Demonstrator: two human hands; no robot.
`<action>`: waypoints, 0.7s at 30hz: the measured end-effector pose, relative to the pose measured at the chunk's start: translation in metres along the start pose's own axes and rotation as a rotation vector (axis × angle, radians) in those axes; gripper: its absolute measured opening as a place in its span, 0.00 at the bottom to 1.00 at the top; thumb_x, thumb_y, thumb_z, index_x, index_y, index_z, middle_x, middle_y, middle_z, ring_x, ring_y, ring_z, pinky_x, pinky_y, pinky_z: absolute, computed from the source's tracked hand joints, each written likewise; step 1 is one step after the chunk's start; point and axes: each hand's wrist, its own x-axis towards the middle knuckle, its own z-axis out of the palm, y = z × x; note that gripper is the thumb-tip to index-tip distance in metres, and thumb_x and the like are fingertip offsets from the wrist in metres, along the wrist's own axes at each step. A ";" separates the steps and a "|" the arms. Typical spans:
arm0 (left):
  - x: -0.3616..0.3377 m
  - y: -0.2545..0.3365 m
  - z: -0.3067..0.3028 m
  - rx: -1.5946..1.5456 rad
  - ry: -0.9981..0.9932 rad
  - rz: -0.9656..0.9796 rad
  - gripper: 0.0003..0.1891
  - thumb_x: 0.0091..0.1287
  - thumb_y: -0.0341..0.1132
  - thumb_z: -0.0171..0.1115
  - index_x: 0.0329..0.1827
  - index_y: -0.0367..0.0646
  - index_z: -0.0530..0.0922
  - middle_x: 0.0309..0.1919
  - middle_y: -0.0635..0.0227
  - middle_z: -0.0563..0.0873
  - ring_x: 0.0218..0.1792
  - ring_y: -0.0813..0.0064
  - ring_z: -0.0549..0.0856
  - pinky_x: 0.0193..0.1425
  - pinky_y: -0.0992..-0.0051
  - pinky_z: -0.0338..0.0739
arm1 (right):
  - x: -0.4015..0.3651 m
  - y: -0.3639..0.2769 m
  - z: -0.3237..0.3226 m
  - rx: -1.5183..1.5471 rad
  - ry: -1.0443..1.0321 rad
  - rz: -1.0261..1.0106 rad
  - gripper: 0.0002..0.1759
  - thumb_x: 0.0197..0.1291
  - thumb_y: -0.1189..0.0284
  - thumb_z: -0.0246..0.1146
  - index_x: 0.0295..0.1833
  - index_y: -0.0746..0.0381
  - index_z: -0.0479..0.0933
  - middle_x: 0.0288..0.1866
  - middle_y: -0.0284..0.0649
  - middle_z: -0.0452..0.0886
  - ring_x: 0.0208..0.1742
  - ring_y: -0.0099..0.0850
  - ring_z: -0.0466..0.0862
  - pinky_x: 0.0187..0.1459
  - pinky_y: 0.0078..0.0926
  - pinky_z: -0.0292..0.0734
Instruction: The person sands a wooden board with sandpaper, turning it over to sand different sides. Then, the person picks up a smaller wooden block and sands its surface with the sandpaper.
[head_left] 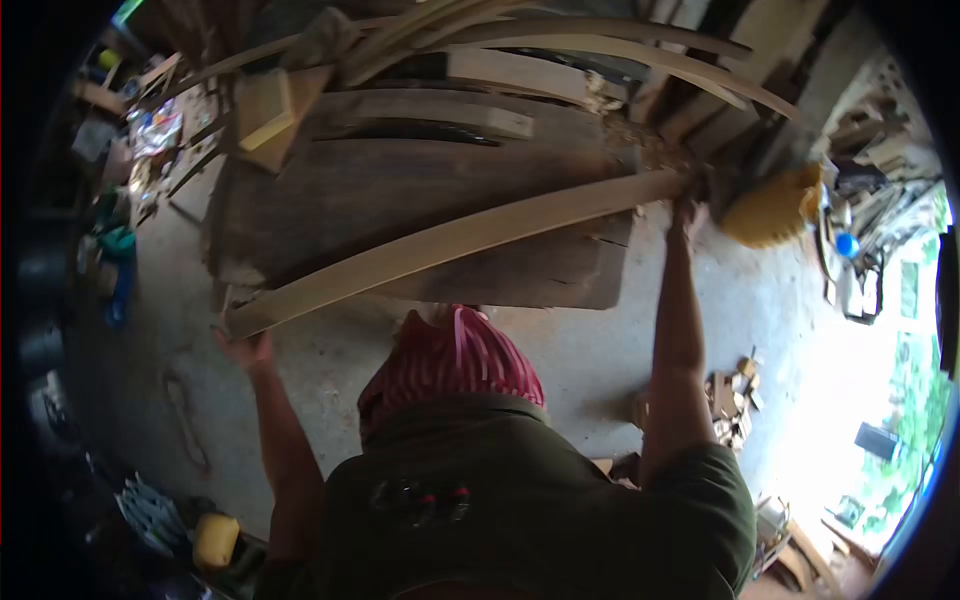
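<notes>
A long wooden plank (450, 243) lies slantwise over a dark wooden workbench (400, 190), its left end nearer to me and past the bench's front left corner. My left hand (247, 347) is at that left end, under its edge, with the fingers spread in part. At the far right end, my right hand (690, 215) holds the plank, its fingers closed near the edge and partly in shadow. Below the bench front shows the red striped cloth (455, 355) over my legs.
Several curved wooden strips (600, 45) and a short board (515, 75) lie at the bench's back. A yellow container (775, 212) stands right of my right hand. Wood offcuts (735, 400) are on the floor at right, a yellow jug (215, 541) at lower left.
</notes>
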 end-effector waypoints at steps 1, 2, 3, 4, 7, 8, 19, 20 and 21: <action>-0.005 0.003 -0.003 0.057 -0.010 -0.031 0.26 0.71 0.57 0.54 0.55 0.43 0.81 0.52 0.56 0.85 0.57 0.50 0.82 0.69 0.43 0.68 | -0.001 -0.005 -0.005 0.037 -0.029 0.004 0.24 0.73 0.55 0.53 0.58 0.66 0.75 0.55 0.47 0.79 0.56 0.36 0.79 0.58 0.32 0.73; -0.002 0.004 -0.013 0.086 -0.057 -0.043 0.26 0.71 0.56 0.53 0.56 0.43 0.81 0.53 0.56 0.85 0.56 0.51 0.82 0.67 0.44 0.71 | -0.003 -0.017 -0.014 -0.083 -0.006 -0.158 0.24 0.74 0.57 0.52 0.62 0.65 0.74 0.59 0.47 0.79 0.59 0.38 0.78 0.62 0.35 0.71; 0.004 0.008 -0.029 0.126 -0.093 -0.043 0.26 0.72 0.55 0.53 0.57 0.42 0.80 0.54 0.57 0.85 0.56 0.51 0.83 0.65 0.45 0.73 | -0.006 -0.034 -0.026 -0.186 0.012 -0.321 0.24 0.74 0.59 0.51 0.66 0.64 0.73 0.63 0.46 0.78 0.63 0.40 0.77 0.66 0.37 0.69; 0.007 0.013 -0.042 0.206 -0.110 -0.027 0.24 0.74 0.53 0.51 0.58 0.41 0.79 0.54 0.58 0.85 0.55 0.55 0.84 0.63 0.50 0.76 | -0.009 -0.052 -0.037 -0.283 0.033 -0.485 0.25 0.75 0.60 0.50 0.70 0.63 0.72 0.67 0.46 0.78 0.67 0.42 0.76 0.70 0.40 0.67; -0.003 0.004 0.013 0.235 0.312 -0.020 0.23 0.78 0.51 0.46 0.56 0.41 0.79 0.51 0.59 0.85 0.53 0.60 0.84 0.62 0.56 0.76 | -0.024 -0.088 -0.040 -0.373 -0.201 -0.591 0.24 0.75 0.67 0.46 0.72 0.61 0.70 0.73 0.44 0.72 0.74 0.44 0.68 0.75 0.41 0.58; -0.007 -0.001 0.022 0.236 0.332 -0.011 0.23 0.78 0.51 0.46 0.56 0.41 0.79 0.51 0.59 0.85 0.53 0.60 0.84 0.62 0.56 0.76 | -0.029 -0.087 -0.040 -0.439 -0.307 -0.655 0.24 0.74 0.68 0.46 0.73 0.58 0.69 0.74 0.41 0.71 0.75 0.44 0.67 0.76 0.44 0.56; 0.005 -0.005 0.023 0.521 0.378 0.023 0.20 0.79 0.48 0.45 0.44 0.41 0.78 0.43 0.57 0.87 0.48 0.61 0.85 0.60 0.60 0.76 | -0.200 -0.235 -0.017 -0.420 -0.603 -0.743 0.37 0.58 0.79 0.50 0.76 0.49 0.66 0.77 0.34 0.67 0.79 0.36 0.64 0.79 0.53 0.43; 0.004 -0.004 0.026 0.533 0.381 0.026 0.19 0.79 0.47 0.44 0.44 0.41 0.78 0.43 0.56 0.87 0.48 0.61 0.85 0.60 0.60 0.76 | -0.223 -0.260 -0.019 -0.330 -0.678 -0.763 0.38 0.58 0.81 0.51 0.76 0.50 0.66 0.77 0.35 0.67 0.79 0.36 0.64 0.79 0.51 0.45; 0.003 -0.005 0.030 0.546 0.384 0.033 0.19 0.79 0.47 0.44 0.44 0.41 0.78 0.42 0.55 0.87 0.48 0.61 0.85 0.60 0.60 0.76 | -0.232 -0.266 -0.021 -0.235 -0.751 -0.779 0.38 0.57 0.82 0.52 0.76 0.51 0.66 0.78 0.36 0.67 0.79 0.35 0.65 0.79 0.49 0.47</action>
